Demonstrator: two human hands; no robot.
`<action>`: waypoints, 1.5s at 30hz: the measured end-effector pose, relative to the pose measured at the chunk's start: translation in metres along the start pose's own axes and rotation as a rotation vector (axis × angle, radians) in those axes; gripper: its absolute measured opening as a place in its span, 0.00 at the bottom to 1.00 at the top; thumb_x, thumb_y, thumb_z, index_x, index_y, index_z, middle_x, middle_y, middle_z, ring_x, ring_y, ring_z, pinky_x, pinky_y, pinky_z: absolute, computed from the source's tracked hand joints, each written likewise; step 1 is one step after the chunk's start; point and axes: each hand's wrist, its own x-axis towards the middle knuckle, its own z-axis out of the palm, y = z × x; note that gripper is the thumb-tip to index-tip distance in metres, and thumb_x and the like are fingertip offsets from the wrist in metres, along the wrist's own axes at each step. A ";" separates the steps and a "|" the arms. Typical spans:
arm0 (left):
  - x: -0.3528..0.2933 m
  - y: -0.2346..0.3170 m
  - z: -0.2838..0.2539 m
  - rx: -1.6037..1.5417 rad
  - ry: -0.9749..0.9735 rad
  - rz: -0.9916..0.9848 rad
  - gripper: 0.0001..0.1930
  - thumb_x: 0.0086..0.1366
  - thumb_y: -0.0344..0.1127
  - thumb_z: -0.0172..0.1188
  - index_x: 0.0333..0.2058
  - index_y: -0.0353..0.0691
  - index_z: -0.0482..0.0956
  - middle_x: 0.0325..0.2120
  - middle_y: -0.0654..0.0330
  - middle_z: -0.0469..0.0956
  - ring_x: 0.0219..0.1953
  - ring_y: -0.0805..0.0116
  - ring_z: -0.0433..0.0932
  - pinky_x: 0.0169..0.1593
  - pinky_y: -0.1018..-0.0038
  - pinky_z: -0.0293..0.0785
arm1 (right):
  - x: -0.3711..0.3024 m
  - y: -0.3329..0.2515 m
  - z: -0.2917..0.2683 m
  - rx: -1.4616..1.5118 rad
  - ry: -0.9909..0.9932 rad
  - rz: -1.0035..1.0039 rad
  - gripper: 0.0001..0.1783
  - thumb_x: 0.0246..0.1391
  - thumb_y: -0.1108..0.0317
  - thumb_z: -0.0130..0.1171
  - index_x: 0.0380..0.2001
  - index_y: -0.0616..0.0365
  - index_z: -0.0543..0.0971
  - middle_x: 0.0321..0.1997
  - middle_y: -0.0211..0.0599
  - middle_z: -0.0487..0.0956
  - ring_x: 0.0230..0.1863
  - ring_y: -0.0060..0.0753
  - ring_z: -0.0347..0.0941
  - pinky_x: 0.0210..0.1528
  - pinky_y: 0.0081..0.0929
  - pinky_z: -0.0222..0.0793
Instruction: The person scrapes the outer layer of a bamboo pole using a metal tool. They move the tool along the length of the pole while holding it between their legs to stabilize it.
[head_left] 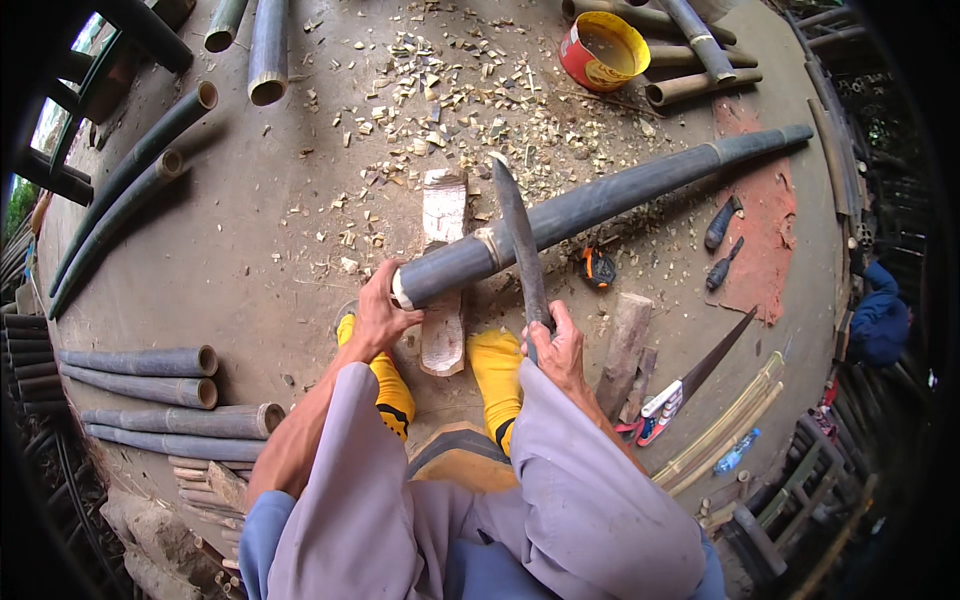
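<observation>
A dark bamboo pole (pixel 620 196) slants from centre to upper right of the frame, across a wooden block (pixel 443 345). The left hand (pixel 378 312) grips its lower end; the right hand (pixel 560 345) is wrapped round a long knife (pixel 515 220) angled over it. Blade contact is hard to judge from above. The round pole could roll, deflecting the blade toward the left hand or yellow-covered feet (pixel 495 372).

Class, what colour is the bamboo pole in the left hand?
The bamboo pole is dark grey, best seen in the head view.
</observation>
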 end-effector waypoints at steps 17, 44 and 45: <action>-0.007 -0.013 0.028 -0.027 0.264 0.040 0.36 0.41 0.25 0.71 0.51 0.41 0.64 0.42 0.50 0.75 0.45 0.51 0.78 0.49 0.64 0.74 | 0.026 0.002 -0.001 0.208 -0.195 0.154 0.13 0.66 0.61 0.49 0.36 0.60 0.70 0.23 0.35 0.75 0.16 0.24 0.73 0.16 0.23 0.69; -0.013 -0.012 0.050 0.030 0.421 0.014 0.34 0.40 0.16 0.59 0.51 0.37 0.66 0.42 0.48 0.72 0.46 0.45 0.75 0.49 0.62 0.72 | 0.022 -0.001 0.011 0.073 -0.344 0.107 0.12 0.67 0.61 0.44 0.36 0.59 0.67 0.20 0.36 0.75 0.14 0.27 0.72 0.16 0.26 0.73; -0.014 -0.015 0.049 0.016 0.431 0.008 0.34 0.40 0.16 0.59 0.51 0.37 0.66 0.42 0.48 0.72 0.46 0.45 0.75 0.49 0.62 0.72 | 0.039 -0.010 -0.001 -0.088 -0.375 0.107 0.11 0.67 0.61 0.45 0.38 0.58 0.67 0.20 0.35 0.74 0.15 0.27 0.72 0.16 0.25 0.73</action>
